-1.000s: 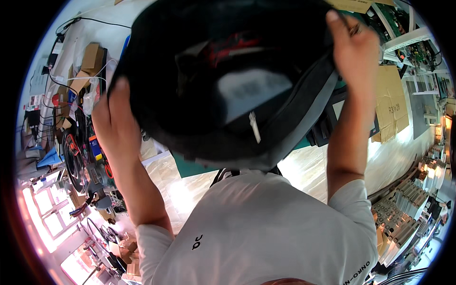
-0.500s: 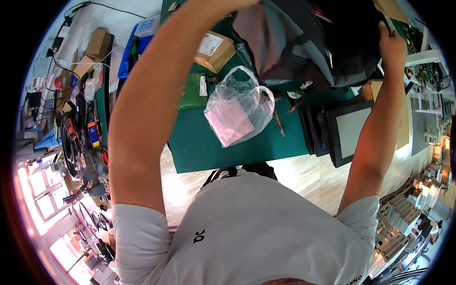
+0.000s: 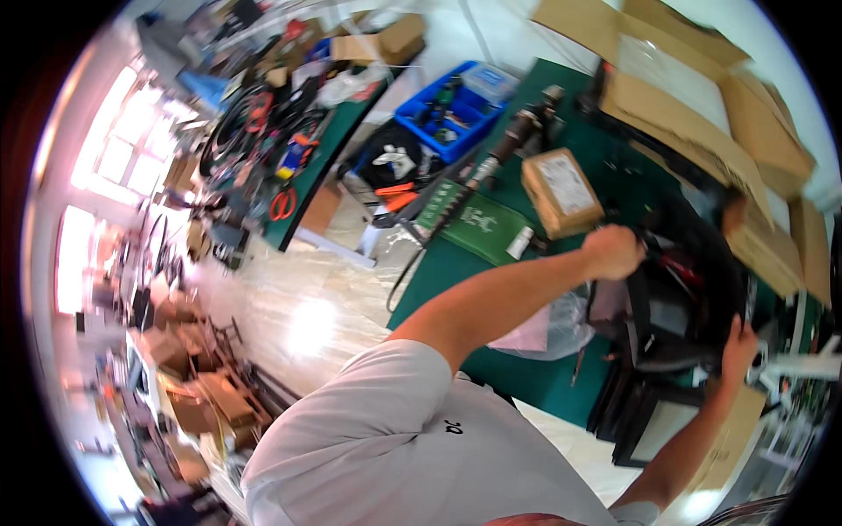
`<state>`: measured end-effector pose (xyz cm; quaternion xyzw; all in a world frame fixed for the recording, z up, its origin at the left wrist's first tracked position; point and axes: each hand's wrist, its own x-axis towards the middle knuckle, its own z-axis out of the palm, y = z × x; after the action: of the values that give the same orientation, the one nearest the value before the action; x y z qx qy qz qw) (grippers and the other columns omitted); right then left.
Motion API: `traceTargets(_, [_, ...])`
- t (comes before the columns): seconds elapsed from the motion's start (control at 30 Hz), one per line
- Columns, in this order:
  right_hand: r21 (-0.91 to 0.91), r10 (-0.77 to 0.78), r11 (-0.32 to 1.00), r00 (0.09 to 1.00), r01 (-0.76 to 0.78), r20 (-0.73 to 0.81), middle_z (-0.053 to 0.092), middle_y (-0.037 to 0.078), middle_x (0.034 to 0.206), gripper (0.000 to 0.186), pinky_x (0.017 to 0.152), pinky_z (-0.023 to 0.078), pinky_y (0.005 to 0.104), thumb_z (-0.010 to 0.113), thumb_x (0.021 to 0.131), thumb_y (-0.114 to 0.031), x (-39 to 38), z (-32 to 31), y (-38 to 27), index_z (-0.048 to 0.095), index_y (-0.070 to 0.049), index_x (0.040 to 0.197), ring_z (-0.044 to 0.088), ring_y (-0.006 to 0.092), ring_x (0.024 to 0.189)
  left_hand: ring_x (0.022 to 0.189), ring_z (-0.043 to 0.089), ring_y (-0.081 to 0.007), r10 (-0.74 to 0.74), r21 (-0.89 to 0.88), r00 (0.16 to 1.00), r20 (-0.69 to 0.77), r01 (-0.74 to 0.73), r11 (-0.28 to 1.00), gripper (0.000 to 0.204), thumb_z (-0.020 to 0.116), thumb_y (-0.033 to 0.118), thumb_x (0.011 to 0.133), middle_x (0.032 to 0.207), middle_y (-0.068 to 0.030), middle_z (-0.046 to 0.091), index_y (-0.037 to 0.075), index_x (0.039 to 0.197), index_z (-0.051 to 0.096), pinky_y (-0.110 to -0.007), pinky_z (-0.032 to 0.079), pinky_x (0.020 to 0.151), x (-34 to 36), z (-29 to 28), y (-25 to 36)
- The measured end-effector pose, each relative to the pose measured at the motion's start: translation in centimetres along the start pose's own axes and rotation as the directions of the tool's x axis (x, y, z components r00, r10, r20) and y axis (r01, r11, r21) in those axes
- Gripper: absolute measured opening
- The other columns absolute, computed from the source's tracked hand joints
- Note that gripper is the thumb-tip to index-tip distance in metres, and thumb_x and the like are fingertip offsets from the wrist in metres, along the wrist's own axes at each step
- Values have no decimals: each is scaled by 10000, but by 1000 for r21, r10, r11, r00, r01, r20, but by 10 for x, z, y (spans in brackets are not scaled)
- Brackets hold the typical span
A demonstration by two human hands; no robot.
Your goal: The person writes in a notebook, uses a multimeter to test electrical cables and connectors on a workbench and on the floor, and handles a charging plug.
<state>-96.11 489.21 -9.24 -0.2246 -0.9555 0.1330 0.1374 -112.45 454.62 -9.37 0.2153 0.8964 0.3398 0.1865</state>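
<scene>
A black and grey fabric bag (image 3: pixel 668 317) lies at the right of the green table (image 3: pixel 474 373), its mouth spread and a bit of red showing inside. My left hand (image 3: pixel 617 252) is closed on the bag's near left edge. On the opposite side, my right hand (image 3: pixel 741 351) grips the bag's right edge, fingers partly hidden behind the fabric. Under my left forearm sits a clear plastic bag (image 3: pixel 572 326) with a pink packet (image 3: pixel 524 337) inside, both partly covered. Just beyond my left hand is a taped brown parcel (image 3: pixel 561 193).
A large open carton (image 3: pixel 684 123) stands at the far right. Black-framed panels (image 3: pixel 658 428) lean by the table's near right edge. A green packet (image 3: pixel 487 228) and a long rod-like tool (image 3: pixel 504 149) lie left of the parcel. Farther left are a blue tray (image 3: pixel 447 114) and a cluttered side table.
My view has swung to the left, so the table now appears farther right and the carton shows. The bag has come down lower onto the table, both hands still on it.
</scene>
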Motion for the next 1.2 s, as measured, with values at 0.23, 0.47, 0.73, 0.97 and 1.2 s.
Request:
traceTargets(0.23, [43,24,999,998,-27,55,610,193,1136,591,830,458,380,607,906,-398,-33,-57,-57,475,-19,1340,591,305,987,845,624,-401,155,-104,988,30,-151,983,636,365,561,951,854,-212,652,-10,900,639,-475,483,752,-71,-57,-41])
traceTargets(0.47, [126,-182,976,983,179,7,613,163,1141,484,772,480,358,576,944,-326,-58,-60,-188,498,-35,1323,597,237,867,825,633,-346,23,-223,1000,-13,-26,974,512,463,472,951,850,-178,657,-15,985,620,-428,484,732,-171,-96,-118])
traceTargets(0.73, [171,-309,942,946,290,102,631,159,1089,434,762,491,356,587,932,-266,-146,-31,-355,526,-26,1289,604,235,872,856,638,-332,-99,-334,982,-158,41,942,435,503,416,953,910,-174,666,1,1004,624,-411,489,755,-310,-143,-216])
traceTargets(0.97, [268,-426,890,883,368,200,655,166,1001,406,758,492,373,618,893,-235,-260,3,-499,558,-6,1223,627,247,811,869,646,-301,-135,-453,958,-252,7,891,372,550,359,942,912,-167,671,0,1008,625,-387,496,763,-449,-189,-311])
traceTargets(1.2, [224,-548,836,788,501,281,656,139,973,386,675,497,335,631,886,-224,-341,29,-625,578,0,1196,619,215,772,883,649,-260,-300,-512,906,-299,113,852,367,568,351,934,930,-146,679,2,1031,620,-358,495,790,-557,-234,-376])
